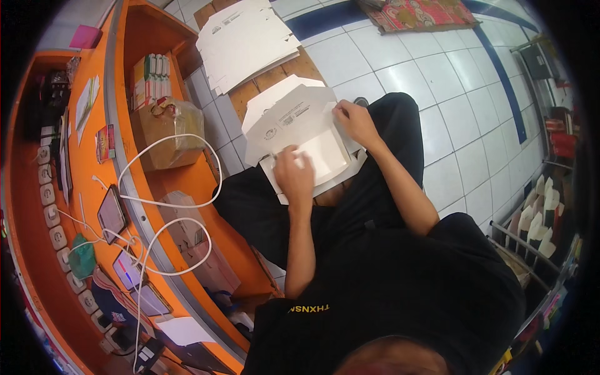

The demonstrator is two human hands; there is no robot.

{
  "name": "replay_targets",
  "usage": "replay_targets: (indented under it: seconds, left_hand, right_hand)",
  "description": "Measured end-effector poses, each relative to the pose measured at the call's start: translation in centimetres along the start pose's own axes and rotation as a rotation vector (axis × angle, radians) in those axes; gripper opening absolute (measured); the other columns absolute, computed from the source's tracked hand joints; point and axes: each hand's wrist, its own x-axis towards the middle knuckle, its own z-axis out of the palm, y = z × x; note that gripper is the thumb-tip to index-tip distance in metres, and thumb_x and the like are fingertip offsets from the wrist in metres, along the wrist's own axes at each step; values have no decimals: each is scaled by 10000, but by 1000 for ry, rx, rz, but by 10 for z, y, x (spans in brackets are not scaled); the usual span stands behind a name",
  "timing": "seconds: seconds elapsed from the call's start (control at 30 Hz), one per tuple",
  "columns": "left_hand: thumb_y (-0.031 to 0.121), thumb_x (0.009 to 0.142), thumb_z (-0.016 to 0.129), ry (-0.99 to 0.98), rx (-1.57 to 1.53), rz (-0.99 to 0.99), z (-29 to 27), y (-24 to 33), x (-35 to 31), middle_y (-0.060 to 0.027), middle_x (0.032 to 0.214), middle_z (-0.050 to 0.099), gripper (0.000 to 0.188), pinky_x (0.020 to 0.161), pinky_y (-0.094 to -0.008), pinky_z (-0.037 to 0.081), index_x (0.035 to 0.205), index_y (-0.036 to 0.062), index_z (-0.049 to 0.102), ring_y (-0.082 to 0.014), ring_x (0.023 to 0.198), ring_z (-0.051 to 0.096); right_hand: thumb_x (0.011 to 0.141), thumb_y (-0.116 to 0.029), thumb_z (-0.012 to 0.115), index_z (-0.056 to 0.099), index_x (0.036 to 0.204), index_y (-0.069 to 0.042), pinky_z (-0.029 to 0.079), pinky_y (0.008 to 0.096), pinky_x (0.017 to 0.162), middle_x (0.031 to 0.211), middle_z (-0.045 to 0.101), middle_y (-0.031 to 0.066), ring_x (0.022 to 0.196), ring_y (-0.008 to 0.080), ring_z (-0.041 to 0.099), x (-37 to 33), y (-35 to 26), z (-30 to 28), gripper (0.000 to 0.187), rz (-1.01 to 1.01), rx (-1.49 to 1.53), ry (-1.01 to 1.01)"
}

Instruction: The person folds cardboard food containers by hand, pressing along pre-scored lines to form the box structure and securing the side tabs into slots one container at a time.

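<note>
Evidently, the white carton (pixel 332 150) sits partly opened out on a wooden bench (pixel 305 65), between the knees of a seated person in black clothing. Its tray lies at the near end, hollow side up; a raised panel with small dark print and a round mark leans at the far side. The long axis of that panel runs aslant, from near left to far right, and its angled edge points to the far side.

The left hand (pixel 292 172) is over the left part of the tray, fingers bent downward; it is blurred, and whether it pinches the card cannot be told. The right hand (pixel 356 123) is at the right corner of the raised panel, fingers curled inward with their tips at the edge; whether they grip it cannot be confirmed.

Farther along the bench lies a stack of flat white cartons (pixel 247 45). To the left stands an orange counter (pixel 91 164), with a brown cardboard box (pixel 164 139) on its inner shelf and a looped white cable (pixel 217 164). White floor tiles (pixel 431 84) extend to the right.
</note>
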Motion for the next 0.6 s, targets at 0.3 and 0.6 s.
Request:
replay_targets:
  seconds: [0.3,0.6]
  left_hand:
    - [261,1010,669,-607,-412,-444,53,20,5,-133,812,753,312,694,-345,587,1010,-41,747,-206,727,727]
    - [230,1081,573,-548,-979,-746,56,12,-2,-100,924,716,335,650,-311,612,1117,-72,714,-180,765,724]
  right_hand:
    - [890,-200,700,742,906,43,577,329,652,710,737,137,628,186,731,-32,-12,11,247,218,151,-43]
    - [863,-221,715,724,941,16,565,424,707,823,722,239,742,364,726,-65,3,37,250,-223,-164,174]
